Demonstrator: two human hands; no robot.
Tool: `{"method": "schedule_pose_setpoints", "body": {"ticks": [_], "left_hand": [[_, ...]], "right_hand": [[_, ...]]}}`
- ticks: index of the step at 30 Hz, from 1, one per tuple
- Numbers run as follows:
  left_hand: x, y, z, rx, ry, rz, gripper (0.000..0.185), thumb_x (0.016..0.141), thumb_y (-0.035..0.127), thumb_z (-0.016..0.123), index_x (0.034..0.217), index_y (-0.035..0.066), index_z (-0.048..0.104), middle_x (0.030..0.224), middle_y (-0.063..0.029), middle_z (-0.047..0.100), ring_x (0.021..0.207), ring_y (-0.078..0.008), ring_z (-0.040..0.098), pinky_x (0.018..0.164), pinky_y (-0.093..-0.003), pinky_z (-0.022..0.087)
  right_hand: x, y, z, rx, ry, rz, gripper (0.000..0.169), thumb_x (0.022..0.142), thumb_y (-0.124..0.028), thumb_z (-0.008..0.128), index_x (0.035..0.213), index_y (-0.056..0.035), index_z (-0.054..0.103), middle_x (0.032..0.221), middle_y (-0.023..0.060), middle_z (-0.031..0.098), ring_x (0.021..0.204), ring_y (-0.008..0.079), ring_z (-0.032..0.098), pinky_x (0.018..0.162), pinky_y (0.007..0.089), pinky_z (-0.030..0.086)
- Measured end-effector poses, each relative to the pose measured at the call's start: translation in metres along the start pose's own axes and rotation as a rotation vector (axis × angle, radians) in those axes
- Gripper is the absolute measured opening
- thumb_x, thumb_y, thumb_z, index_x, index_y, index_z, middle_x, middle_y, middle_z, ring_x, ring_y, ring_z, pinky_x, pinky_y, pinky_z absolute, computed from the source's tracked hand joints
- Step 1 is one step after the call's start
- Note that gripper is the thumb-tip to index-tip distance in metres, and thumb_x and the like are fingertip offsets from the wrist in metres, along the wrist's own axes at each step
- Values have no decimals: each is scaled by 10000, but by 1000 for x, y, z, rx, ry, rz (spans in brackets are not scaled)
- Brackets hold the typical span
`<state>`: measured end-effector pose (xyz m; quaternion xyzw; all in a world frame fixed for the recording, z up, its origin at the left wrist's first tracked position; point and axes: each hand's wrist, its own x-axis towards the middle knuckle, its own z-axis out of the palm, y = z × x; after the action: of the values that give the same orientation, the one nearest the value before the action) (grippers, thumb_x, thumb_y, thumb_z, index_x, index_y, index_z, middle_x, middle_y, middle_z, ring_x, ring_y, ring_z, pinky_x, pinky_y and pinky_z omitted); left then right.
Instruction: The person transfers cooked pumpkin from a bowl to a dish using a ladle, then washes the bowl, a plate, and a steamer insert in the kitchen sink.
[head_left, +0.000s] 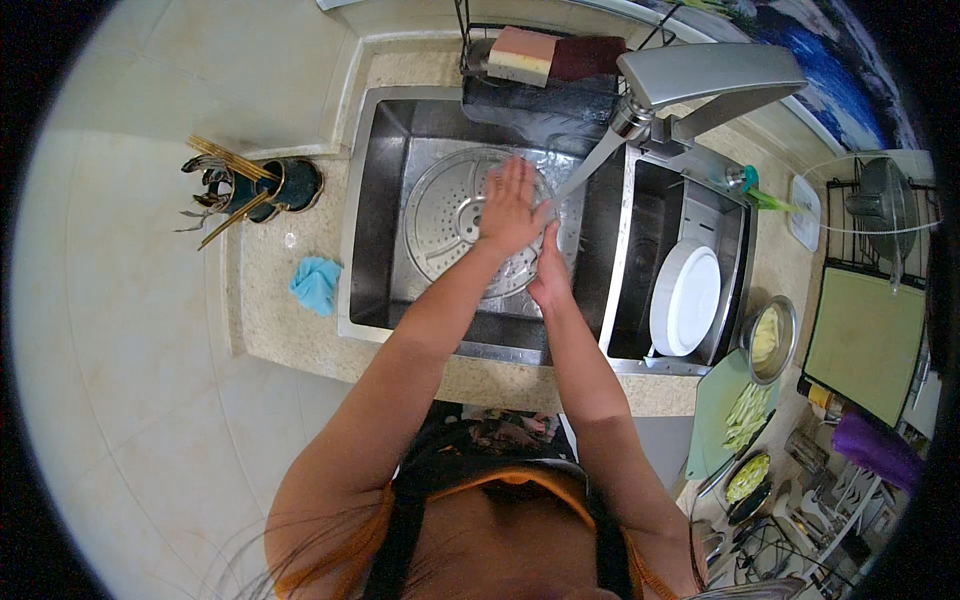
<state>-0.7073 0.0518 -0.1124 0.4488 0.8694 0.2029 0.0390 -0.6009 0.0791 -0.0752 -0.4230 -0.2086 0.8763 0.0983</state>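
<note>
A round perforated metal steamer tray is in the larger basin of the stainless steel sink. My left hand lies flat over its right half, fingers stretched out and slightly blurred. At the tray's right rim is my right hand, thumb up along the edge and the other fingers mostly hidden. A stream of water runs from the metal faucet and falls beside my left hand.
A white round dish leans in the smaller basin. Sponges sit in a rack behind the sink. A blue cloth lies on the left counter. On the right are a metal bowl, a green cutting board with sliced vegetable and a knife.
</note>
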Motion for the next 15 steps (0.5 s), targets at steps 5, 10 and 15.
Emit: {"method": "schedule_pose_setpoints", "body": {"ticks": [5,10,15], "left_hand": [[-36,14,-13,19,-204,278,528,937,320,388,1408,91,329,1459,-137,306,1375,-285,227,1124,-450,130],[-28,5,-34,-100,-118,394,495,926,303,423,1370,87,381,1430,-142,341,1359,-296,254,1112,-450,175],[2,-50,-7,31,-13,-164,563,963,339,329,1446,75,210,1503,-158,174,1404,-276,123,1069,-610,59]], "right_hand": [[28,-13,-13,120,11,-55,650,921,-566,390,1351,-78,388,1344,125,449,1225,258,445,1020,385,370],[12,-23,-8,13,132,-172,716,891,-584,448,1294,6,411,1291,149,496,1148,260,523,966,392,438],[7,-35,-25,9,228,-133,708,907,-580,409,1335,-16,405,1314,130,499,1173,264,517,983,410,419]]}}
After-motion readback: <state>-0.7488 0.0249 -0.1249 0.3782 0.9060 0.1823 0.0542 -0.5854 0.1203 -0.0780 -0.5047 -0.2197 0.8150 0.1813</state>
